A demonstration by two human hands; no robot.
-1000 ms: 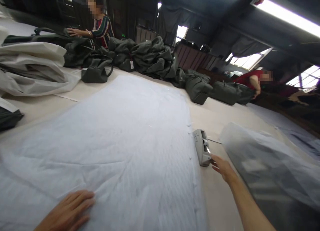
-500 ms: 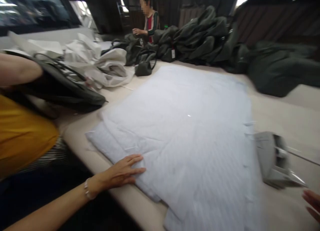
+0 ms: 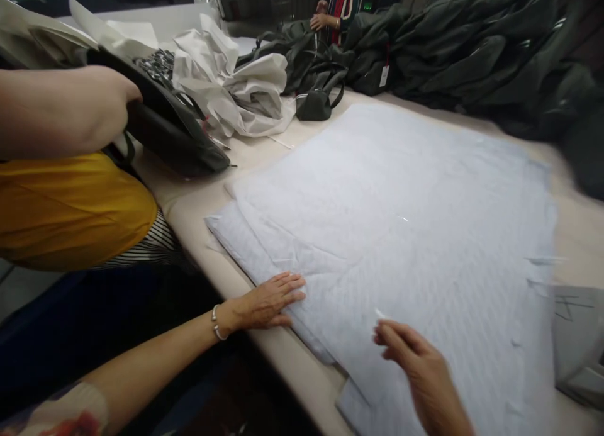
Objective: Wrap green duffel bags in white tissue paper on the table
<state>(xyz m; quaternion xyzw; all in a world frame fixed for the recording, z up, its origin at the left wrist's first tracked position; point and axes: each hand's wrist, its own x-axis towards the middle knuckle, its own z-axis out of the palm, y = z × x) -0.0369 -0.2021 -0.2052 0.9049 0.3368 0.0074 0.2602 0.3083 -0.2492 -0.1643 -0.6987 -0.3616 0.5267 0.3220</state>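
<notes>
My left hand [image 3: 276,299], with a bracelet at the wrist, lies flat with fingers stretched on the near left edge of a wide stack of pale bluish-white sheets [image 3: 401,172]. The sheets look thin; I cannot tell whether they are cloth or plastic. Over the front part of the stack, my right hand [image 3: 415,360] is raised with finger and thumb pinched on a small clear strip [image 3: 380,313]. A shiny mark [image 3: 404,219] shows near the middle of the top sheet. Low creases run beside my left hand.
At the right edge is a grey box [image 3: 576,335] with pen marks. Dark green bags [image 3: 321,99] and crumpled white paper [image 3: 231,83] fill the table's far side. On my left, a person in a yellow top [image 3: 70,209] handles a dark bag [image 3: 179,140]. Another person's hands [image 3: 323,17] show behind.
My right hand has come in from the far right, beside the grey box, to above the sheets, holding a clear strip. My left hand stays on the stack. The view has swung.
</notes>
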